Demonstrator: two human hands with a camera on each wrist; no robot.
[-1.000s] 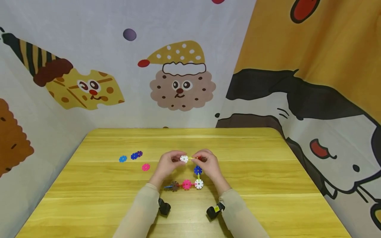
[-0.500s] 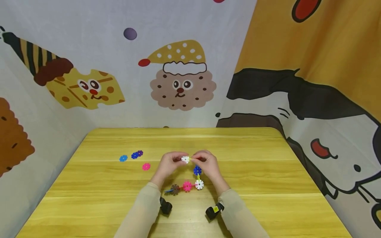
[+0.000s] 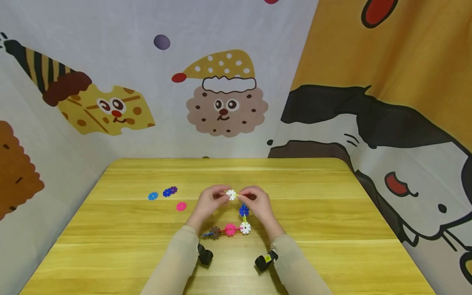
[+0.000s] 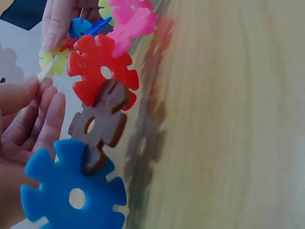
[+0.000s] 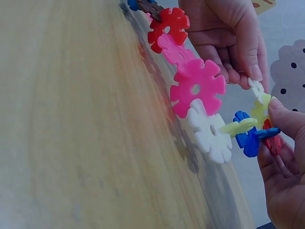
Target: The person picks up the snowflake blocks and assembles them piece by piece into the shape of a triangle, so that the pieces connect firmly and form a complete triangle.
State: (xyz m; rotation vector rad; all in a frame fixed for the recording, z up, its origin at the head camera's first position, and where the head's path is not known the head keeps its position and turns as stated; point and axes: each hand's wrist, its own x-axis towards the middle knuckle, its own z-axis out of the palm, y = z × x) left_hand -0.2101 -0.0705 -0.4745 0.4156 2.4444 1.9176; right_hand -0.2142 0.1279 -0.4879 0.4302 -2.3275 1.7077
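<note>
Between thumb and fingertips, my left hand (image 3: 207,205) pinches a white notched snowflake disc (image 3: 231,195) by its edge. My right hand (image 3: 259,205) pinches a yellow notched disc (image 5: 260,109), which meets the white one edge to edge. From the right hand runs a bent chain of interlocked discs: a red disc (image 5: 272,138) partly behind the fingers, a blue disc (image 3: 244,210), a small yellow one (image 5: 240,126), a white disc (image 3: 245,228), pink discs (image 5: 198,89), a red disc (image 4: 97,67), a brown disc (image 4: 97,126) and a light blue end disc (image 4: 71,191).
Loose discs lie on the wooden table (image 3: 121,246) to the left: a light blue disc (image 3: 153,196), a dark blue disc (image 3: 167,192) overlapping a purple disc (image 3: 173,189), and a pink disc (image 3: 181,206). A cartoon-printed curtain (image 3: 121,61) stands behind the table.
The white disc in my left hand has moved slightly right and up, closer to the right fingers, and its face has turned. The chain's lower row has swayed a little.
</note>
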